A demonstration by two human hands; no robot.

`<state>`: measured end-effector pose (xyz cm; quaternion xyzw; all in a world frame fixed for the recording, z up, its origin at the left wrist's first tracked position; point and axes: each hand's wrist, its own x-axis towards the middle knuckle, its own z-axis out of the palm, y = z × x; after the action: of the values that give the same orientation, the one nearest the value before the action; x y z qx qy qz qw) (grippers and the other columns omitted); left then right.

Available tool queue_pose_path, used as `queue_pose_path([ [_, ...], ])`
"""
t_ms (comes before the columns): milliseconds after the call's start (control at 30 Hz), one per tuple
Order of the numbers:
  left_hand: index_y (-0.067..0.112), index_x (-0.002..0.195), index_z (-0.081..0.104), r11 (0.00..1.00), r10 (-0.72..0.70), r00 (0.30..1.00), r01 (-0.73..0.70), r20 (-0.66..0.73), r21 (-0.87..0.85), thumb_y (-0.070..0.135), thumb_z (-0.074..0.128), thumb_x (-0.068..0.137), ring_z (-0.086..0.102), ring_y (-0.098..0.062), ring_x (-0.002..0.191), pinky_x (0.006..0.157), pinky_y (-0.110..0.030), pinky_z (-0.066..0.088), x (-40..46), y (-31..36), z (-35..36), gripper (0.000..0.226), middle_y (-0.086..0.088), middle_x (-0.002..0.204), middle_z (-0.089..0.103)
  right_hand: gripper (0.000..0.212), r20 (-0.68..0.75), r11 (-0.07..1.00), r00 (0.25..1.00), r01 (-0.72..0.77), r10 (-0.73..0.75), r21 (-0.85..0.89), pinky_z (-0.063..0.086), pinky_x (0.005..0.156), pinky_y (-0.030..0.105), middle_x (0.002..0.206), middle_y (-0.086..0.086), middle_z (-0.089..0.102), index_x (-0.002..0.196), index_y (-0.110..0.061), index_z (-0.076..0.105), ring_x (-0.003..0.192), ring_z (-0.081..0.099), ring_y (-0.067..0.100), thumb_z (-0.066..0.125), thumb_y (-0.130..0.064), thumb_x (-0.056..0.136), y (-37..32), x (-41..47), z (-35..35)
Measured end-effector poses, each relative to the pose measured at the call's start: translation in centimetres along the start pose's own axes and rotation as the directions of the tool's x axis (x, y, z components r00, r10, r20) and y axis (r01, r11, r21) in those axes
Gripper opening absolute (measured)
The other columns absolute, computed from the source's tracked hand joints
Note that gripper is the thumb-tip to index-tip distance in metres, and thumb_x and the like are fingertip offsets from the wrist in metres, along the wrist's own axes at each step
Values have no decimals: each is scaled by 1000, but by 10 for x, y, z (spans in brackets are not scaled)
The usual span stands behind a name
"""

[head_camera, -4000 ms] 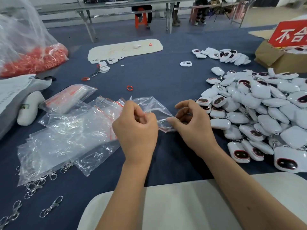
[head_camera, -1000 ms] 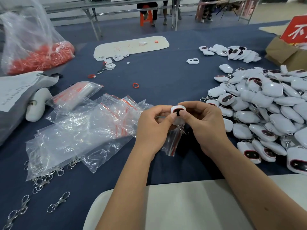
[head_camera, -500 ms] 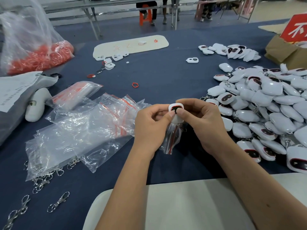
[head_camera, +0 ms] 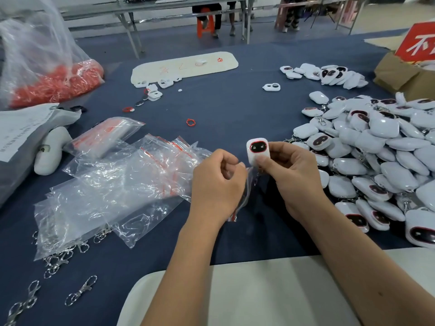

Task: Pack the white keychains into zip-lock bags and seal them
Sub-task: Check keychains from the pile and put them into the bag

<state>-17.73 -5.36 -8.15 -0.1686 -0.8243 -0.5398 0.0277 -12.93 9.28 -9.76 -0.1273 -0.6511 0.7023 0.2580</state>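
My right hand (head_camera: pixel 290 175) pinches a white keychain (head_camera: pixel 257 153) with a dark, red-rimmed face, held upright above the table. My left hand (head_camera: pixel 217 184) grips a small clear zip-lock bag (head_camera: pixel 244 191) that hangs down between both hands; the keychain sits above the bag's mouth, its lower end hidden by my fingers. A big heap of white keychains (head_camera: pixel 376 147) lies to the right. Loose empty zip-lock bags (head_camera: pixel 113 184) with red seals lie to the left.
Metal clasps (head_camera: pixel 80 290) are scattered at the near left. A large clear sack of red rings (head_camera: pixel 51 83) stands far left, a cardboard box (head_camera: pixel 404 74) far right. A white pad (head_camera: pixel 183 67) with small parts lies at the back, a red ring (head_camera: pixel 190 122) mid-table.
Over four seconds I went from opening the bag with both hands to holding a keychain at its mouth. In the last half second the keychain rose slightly and my hands drew a little apart.
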Motion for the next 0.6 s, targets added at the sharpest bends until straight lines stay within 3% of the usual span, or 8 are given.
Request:
queue_pose_path([
  [133,27,114,59,974,20,997,-36,76,223,38,78,81,55,-17,104,87,-33,48,1,-5,-2,40,8,104,60,13,9,1000,1000,-9,9,-5,54,76,18,92,-3,81,109,-13,77,84,73,6,77,-13,95,2,1,-1],
  [233,28,121,53,971,39,998,-49,49,234,31,79,76,42,-17,114,92,-28,37,-1,-4,-3,52,6,118,52,15,-7,1000,1000,25,-25,-14,54,77,17,96,-3,81,112,-15,77,87,73,6,75,-15,97,3,1,0],
  [333,26,107,51,971,98,993,-80,-70,223,23,76,76,47,-12,100,81,-22,36,0,-2,-8,39,7,106,52,14,-4,999,1000,31,-31,-12,58,76,21,96,-4,79,114,-19,75,86,74,10,69,-23,102,1,1,2],
  [400,21,92,53,977,67,992,-44,-106,207,20,74,78,53,-10,78,66,-19,41,1,-2,-12,26,7,85,57,12,20,1000,1000,4,-4,30,59,63,26,90,-1,75,114,-17,70,72,74,17,64,-23,106,-1,0,3],
  [467,17,79,56,988,-12,995,28,-102,153,13,71,77,58,-7,63,55,-13,42,2,-4,-15,16,5,66,59,10,39,999,999,0,-2,42,48,47,25,85,3,69,114,-17,66,54,63,17,65,-20,105,-2,-1,4],
  [533,15,72,60,989,-40,994,54,-105,135,9,70,76,58,-3,58,53,-9,41,3,-6,-14,13,5,61,60,11,62,1000,998,25,-25,6,40,42,24,81,4,67,110,-17,66,47,56,16,70,-17,101,-3,-3,4],
  [600,15,68,60,991,-30,994,43,-103,126,10,73,78,55,-4,57,54,-10,40,4,-8,-13,17,5,60,60,5,100,986,990,112,-100,-126,44,47,21,79,-1,73,101,-18,72,50,58,11,73,-15,97,-4,-7,6],
])
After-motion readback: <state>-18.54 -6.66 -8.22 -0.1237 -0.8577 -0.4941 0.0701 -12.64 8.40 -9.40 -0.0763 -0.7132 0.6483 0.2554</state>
